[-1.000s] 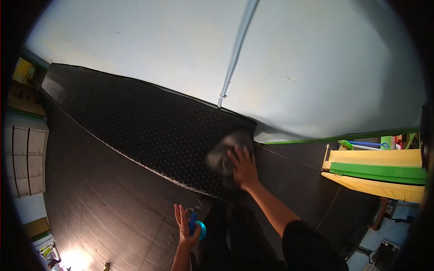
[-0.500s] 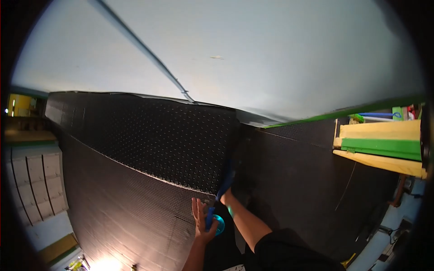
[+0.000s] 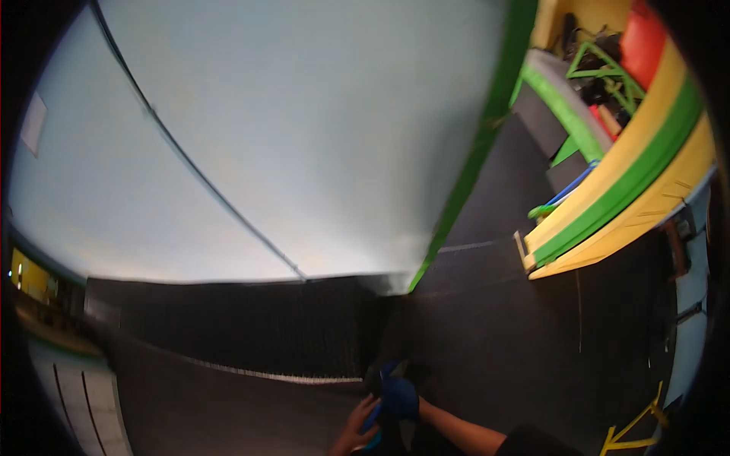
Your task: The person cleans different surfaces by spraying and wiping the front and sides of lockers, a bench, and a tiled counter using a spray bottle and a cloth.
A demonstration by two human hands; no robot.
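Black mat (image 3: 236,327) lies ahead-left, long axis crosswise, left hand (image 3: 351,435) nearer, gripping bottle (image 3: 371,417). I find right hand (image 3: 426,411) cloth-covered (image 3: 399,398), grip unclear.

Indoor room, pale wall (image 3: 304,137), dark floor (image 3: 487,357)

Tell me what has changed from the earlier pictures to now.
The right hand has moved off the black mat and drawn in close to the left hand, bringing the blue cloth beside the spray bottle. The head view has swung too. Nothing visibly let go: the left hand keeps the bottle, the right the cloth.
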